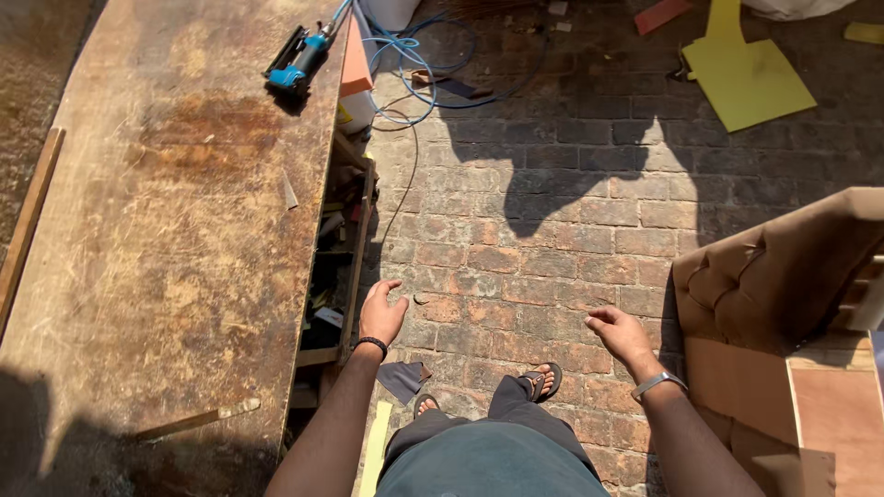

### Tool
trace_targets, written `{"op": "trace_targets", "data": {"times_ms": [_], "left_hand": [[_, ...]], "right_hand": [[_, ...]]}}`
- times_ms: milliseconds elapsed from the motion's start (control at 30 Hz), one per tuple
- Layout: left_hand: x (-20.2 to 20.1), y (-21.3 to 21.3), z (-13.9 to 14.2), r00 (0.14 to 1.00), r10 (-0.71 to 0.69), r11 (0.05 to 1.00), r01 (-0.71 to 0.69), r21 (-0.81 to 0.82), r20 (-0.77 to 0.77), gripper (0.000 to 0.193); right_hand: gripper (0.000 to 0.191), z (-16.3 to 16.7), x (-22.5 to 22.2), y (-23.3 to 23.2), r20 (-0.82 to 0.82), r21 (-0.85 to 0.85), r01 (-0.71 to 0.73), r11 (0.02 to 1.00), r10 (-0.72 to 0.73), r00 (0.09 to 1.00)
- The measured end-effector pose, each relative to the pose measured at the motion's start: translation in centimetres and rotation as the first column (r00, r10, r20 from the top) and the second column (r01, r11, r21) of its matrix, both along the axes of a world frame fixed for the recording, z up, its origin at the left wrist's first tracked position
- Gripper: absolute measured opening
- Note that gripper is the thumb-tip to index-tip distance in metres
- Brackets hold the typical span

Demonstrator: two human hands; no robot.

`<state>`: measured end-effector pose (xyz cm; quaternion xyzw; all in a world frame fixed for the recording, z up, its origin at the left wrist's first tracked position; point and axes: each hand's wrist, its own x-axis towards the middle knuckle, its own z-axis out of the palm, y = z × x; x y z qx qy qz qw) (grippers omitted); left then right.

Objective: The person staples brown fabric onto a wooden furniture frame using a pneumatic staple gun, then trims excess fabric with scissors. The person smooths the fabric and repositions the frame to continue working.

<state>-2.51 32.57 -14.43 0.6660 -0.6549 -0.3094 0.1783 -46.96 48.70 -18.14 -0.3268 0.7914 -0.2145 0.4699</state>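
1. We see both hands empty, held out over the brick floor (552, 230) in front of the body.
2. Left hand (381, 313): fingers loosely spread, palm down, gripping nothing. It hangs just beside the edge of the workbench (166, 230), next to the cluttered shelf (333, 267) under the bench top.
3. Right hand (619, 333): fingers lightly curled, not pinching anything, apart from everything. Nearest thing to it is the brown tufted upholstered piece (783, 267), off to its right, close but not touching.
4. Key relation: the bench lies left of the left hand, its long axis running away from us up the view. The upholstered piece sits on the opposite side, so the right hand is the nearer one to it and the left hand the nearer one to the bench.
5. Blue pneumatic stapler (299, 60) rests on the far end of the bench near its right edge, well apart from both hands; the left hand is on its side. Its blue hose (414, 64) loops onto the floor.
6. A thin wood strip (198, 421) lies on the near bench end, left of the left forearm.
7. Yellow sheet offcut (746, 78) lies on the bricks far ahead to the right.
8. Sandalled feet (543, 379) stand on the bricks between the hands; a dark fabric scrap (403, 379) lies by the left foot.
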Motion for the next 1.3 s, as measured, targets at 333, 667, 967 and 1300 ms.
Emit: {"op": "trace_targets", "data": {"times_ms": [333,667,967,1300], "left_hand": [[26.1,12.0,0.8,0.783,0.613,0.771,-0.622,-0.14,-0.103,0.034],[42.3,21.0,1.6,0.535,0.806,0.549,-0.836,-0.017,-0.255,0.035],[50.5,32.0,0.5,0.144,0.913,0.199,-0.974,0.109,-0.381,0.038],[50.2,37.1,-2.1,-0.202,0.858,-0.17,-0.979,0.109,-0.472,0.036]], "right_hand": [[0.047,4.7,31.6,-17.2,-0.101,-0.015,-0.747,0.665,0.742,0.663],[0.048,11.7,59.7,-14.6,-0.079,-0.151,-0.93,0.336,0.934,0.35],[0.048,12.8,80.1,-12.3,-0.073,-0.152,-0.988,-0.032,0.997,-0.021],[0.047,8.5,91.7,-12.3,-0.244,-0.232,-0.887,-0.398,0.907,-0.343]]}}
